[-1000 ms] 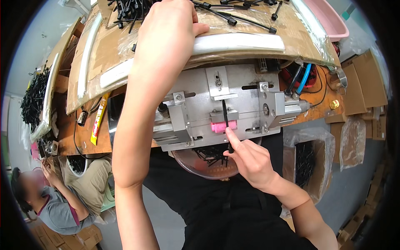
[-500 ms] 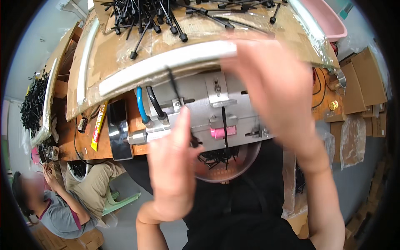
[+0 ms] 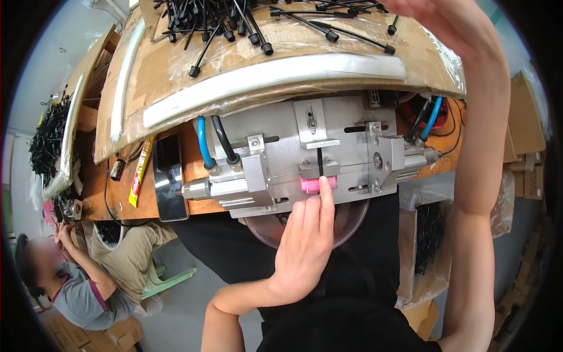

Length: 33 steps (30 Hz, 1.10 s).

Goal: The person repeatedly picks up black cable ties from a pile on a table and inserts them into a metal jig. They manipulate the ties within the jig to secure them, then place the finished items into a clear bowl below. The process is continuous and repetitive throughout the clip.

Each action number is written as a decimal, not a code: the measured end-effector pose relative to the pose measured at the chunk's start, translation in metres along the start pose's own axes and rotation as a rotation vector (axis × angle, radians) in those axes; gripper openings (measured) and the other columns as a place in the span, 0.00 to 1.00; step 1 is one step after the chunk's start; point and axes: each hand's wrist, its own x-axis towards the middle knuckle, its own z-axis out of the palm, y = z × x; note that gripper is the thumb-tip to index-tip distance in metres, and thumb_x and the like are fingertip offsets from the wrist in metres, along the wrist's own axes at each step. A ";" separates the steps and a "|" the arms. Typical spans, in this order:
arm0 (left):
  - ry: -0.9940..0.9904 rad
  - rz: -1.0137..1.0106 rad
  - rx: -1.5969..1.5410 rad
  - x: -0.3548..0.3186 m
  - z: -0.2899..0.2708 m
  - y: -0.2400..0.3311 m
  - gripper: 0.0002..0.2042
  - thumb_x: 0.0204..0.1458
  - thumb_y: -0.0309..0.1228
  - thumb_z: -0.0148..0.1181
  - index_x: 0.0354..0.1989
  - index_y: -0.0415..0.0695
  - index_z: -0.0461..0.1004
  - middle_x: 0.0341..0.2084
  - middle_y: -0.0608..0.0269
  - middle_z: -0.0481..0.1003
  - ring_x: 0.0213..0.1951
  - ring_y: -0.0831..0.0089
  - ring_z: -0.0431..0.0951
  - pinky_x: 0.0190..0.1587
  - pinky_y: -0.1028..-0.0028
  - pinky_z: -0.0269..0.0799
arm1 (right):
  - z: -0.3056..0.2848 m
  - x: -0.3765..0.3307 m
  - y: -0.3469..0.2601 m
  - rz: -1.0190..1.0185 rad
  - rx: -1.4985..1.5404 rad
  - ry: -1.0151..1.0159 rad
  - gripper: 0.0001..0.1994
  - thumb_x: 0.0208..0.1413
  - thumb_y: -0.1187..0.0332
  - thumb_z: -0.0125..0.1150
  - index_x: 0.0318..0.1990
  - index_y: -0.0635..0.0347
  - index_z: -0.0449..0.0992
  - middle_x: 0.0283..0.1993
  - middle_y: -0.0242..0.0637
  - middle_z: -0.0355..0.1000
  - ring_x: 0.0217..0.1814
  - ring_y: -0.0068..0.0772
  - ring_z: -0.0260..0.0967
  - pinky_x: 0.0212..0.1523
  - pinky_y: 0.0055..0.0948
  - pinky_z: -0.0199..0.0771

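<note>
My left hand (image 3: 305, 243) is over the front middle of a metal fixture (image 3: 346, 138). Its index finger is stretched out, the tip touching a pink block (image 3: 311, 185) where a thin black rod (image 3: 320, 158) stands lengthwise in the fixture. The other fingers are bent, and the rod's lower end is hidden under the finger. My right hand (image 3: 448, 23) reaches over the far right of the cardboard-covered surface, near loose black rods with knobbed ends (image 3: 352, 38). The upper picture edge cuts off its fingers, so their grip is hidden.
Blue and black hoses (image 3: 203, 144) run into the fixture's side cylinders. A phone (image 3: 169, 182) and yellow packet (image 3: 139, 173) lie left. A bowl (image 3: 352, 226) sits below the fixture's front edge. Another person (image 3: 88, 293) sits at left; boxes (image 3: 513, 117) stand at right.
My left hand has moved right, from the fixture's left side to the pink block. My right hand has gone from above the fixture up to the far right. A blurred rod has left the left side.
</note>
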 end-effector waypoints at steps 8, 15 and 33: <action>0.376 0.080 -0.029 0.077 -0.061 -0.049 0.21 0.50 0.19 0.59 0.55 0.42 0.72 0.31 0.58 0.70 0.38 0.59 0.71 0.43 0.63 0.68 | 0.100 -0.153 0.073 -0.501 -0.468 0.089 0.19 0.42 0.80 0.72 0.44 0.70 0.75 0.31 0.41 0.73 0.29 0.35 0.71 0.29 0.29 0.72; 0.201 -0.073 -0.067 0.164 -0.107 -0.065 0.06 0.48 0.25 0.64 0.33 0.35 0.78 0.27 0.49 0.75 0.33 0.58 0.76 0.39 0.66 0.71 | 0.159 -0.194 0.125 -0.366 -0.599 0.181 0.32 0.43 0.81 0.71 0.59 0.77 0.67 0.32 0.39 0.72 0.23 0.30 0.63 0.25 0.30 0.67; 0.298 0.007 -0.080 0.003 -0.036 -0.020 0.29 0.43 0.23 0.65 0.59 0.33 0.69 0.33 0.60 0.71 0.34 0.66 0.70 0.40 0.68 0.69 | 0.080 0.010 0.052 -0.616 -1.299 0.352 0.11 0.52 0.72 0.66 0.41 0.68 0.76 0.33 0.45 0.77 0.30 0.36 0.74 0.29 0.30 0.72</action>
